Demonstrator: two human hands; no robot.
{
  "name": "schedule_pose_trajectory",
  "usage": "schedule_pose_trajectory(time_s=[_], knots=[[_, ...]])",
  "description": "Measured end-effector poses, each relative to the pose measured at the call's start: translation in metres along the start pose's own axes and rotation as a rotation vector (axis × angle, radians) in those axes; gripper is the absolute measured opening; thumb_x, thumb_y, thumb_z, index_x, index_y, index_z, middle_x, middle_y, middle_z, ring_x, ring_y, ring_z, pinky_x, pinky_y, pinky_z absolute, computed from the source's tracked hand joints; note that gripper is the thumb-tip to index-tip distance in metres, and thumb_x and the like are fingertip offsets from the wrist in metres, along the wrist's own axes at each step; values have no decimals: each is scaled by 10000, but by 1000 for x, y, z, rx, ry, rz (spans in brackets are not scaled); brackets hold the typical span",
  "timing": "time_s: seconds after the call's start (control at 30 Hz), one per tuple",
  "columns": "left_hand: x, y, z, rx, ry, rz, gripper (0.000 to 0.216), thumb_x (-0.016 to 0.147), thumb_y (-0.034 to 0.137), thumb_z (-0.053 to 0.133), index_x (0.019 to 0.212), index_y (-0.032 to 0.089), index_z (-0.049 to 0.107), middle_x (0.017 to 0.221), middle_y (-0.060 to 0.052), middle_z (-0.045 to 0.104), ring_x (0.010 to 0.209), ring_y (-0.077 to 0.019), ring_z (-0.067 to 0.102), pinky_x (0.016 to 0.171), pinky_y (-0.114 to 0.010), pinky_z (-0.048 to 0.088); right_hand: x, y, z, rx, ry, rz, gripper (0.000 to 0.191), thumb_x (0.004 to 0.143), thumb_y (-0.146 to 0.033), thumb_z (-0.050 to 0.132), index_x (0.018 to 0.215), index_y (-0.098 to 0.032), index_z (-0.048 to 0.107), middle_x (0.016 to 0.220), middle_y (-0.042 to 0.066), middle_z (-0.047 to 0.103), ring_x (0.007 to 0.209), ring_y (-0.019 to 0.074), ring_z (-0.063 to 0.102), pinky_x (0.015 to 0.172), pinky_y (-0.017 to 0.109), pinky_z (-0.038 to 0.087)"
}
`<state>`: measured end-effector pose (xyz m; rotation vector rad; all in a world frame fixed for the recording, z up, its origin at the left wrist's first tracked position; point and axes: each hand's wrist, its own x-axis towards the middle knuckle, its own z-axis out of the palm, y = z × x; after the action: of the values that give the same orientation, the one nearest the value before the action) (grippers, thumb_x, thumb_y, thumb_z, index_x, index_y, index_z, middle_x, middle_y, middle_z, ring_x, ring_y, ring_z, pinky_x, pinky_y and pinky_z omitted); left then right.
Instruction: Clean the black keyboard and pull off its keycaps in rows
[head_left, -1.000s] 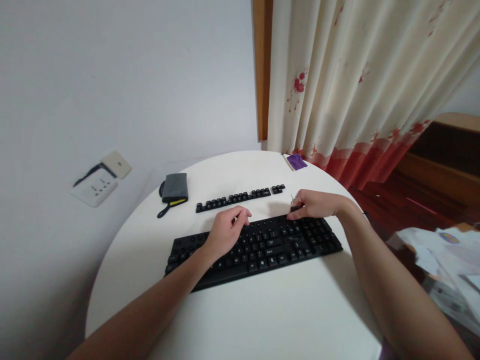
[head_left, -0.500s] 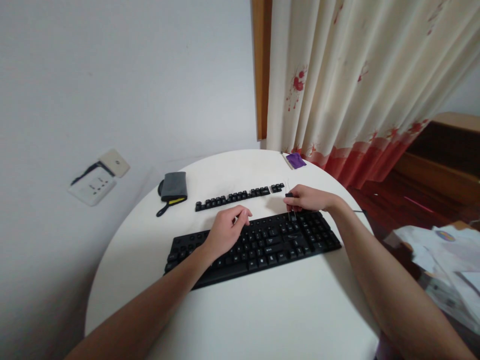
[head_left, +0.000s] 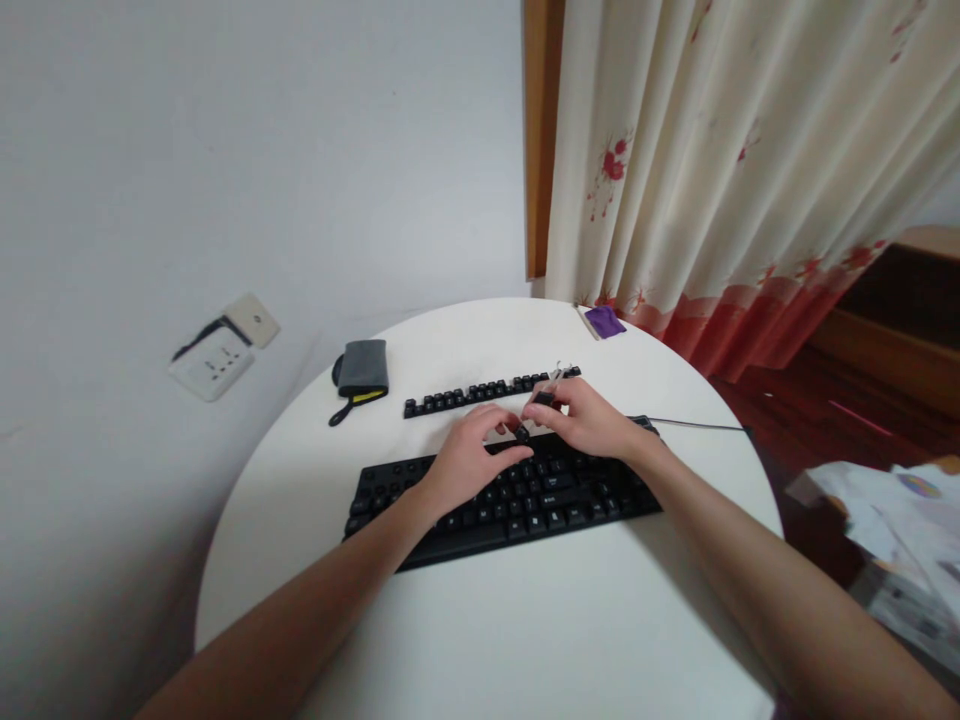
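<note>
A black keyboard [head_left: 487,513] lies on the white round table [head_left: 540,620], partly hidden under my arms. Above its top edge my right hand [head_left: 589,418] is closed round a keycap puller [head_left: 545,398], a black grip with thin wires sticking out at both ends. The puller's lower end reaches a small black keycap [head_left: 522,434]. My left hand [head_left: 476,450] has its fingertips and thumb about that keycap. Behind the hands, loose black keycaps [head_left: 442,400] stand in a long row, its right part partly covered by the puller.
A grey pouch [head_left: 364,367] with a black loop sits at the table's back left. A purple cloth [head_left: 604,322] lies at the back right edge beside a thin stick-like item. The keyboard cable [head_left: 697,424] runs off to the right. Wall sockets [head_left: 212,362] are at left.
My right hand has moved left with the puller, lifting a keycap off the keyboard's right part. My left hand has shifted right and opened round the keycap. The view has turned slightly left.
</note>
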<state>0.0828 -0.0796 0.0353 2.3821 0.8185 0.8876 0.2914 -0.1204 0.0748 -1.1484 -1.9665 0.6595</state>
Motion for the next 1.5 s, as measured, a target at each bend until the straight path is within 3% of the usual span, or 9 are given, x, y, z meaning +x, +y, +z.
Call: schedule_pose_trajectory(time_s=[0.33,0.63,0.8,1.0,1.17,1.3,1.43,1.5], knots=[[0,4,-2,-57,46,27,157,842,226,682,990,200,637,935,-33,648,840,-166,582,721,-280,476,1,-5,2,-17,14,-48,360,969,-444,509,843,-164,698,832,53,700,756,171,615,720,271,432],[0,2,-1,-126,100,-28,249,823,168,687,1060,208,622,1023,-40,679,900,-172,610,753,-287,484,1,0,10,61,80,95,371,977,-417,475,807,-156,678,798,67,731,745,175,661,714,268,470],[-1,3,-1,-63,56,80,172,870,181,661,1035,227,650,997,-37,686,883,-177,592,788,-319,493,3,0,11,169,98,157,369,959,-443,507,800,-147,660,735,64,722,678,163,663,656,256,490],[0,5,-3,-67,55,131,87,878,221,664,964,222,676,1079,-71,651,1030,-219,593,898,-385,500,5,4,19,240,107,253,372,938,-456,526,731,-158,611,672,67,708,593,164,655,580,258,497],[1,5,-3,-95,74,101,67,854,216,690,920,216,677,991,-57,657,963,-205,606,780,-319,508,8,13,19,246,122,366,292,934,-363,500,791,-147,634,650,64,696,572,167,636,572,268,480],[1,4,-3,-88,139,32,78,849,235,695,921,212,678,944,-47,674,872,-185,611,735,-301,493,8,13,9,58,151,180,261,933,-287,478,781,-160,648,768,39,681,752,162,616,735,273,454],[2,3,-3,-79,193,-34,118,833,242,713,939,207,677,910,-31,678,780,-158,597,665,-272,464,5,7,8,80,113,23,215,956,-237,437,987,-173,640,829,20,651,767,150,582,764,280,434],[2,3,-3,-75,212,-42,143,816,246,736,937,207,671,884,-19,677,758,-150,589,659,-266,456,3,3,10,38,62,-18,176,941,-231,489,994,-182,650,848,17,647,744,143,558,737,272,421]])
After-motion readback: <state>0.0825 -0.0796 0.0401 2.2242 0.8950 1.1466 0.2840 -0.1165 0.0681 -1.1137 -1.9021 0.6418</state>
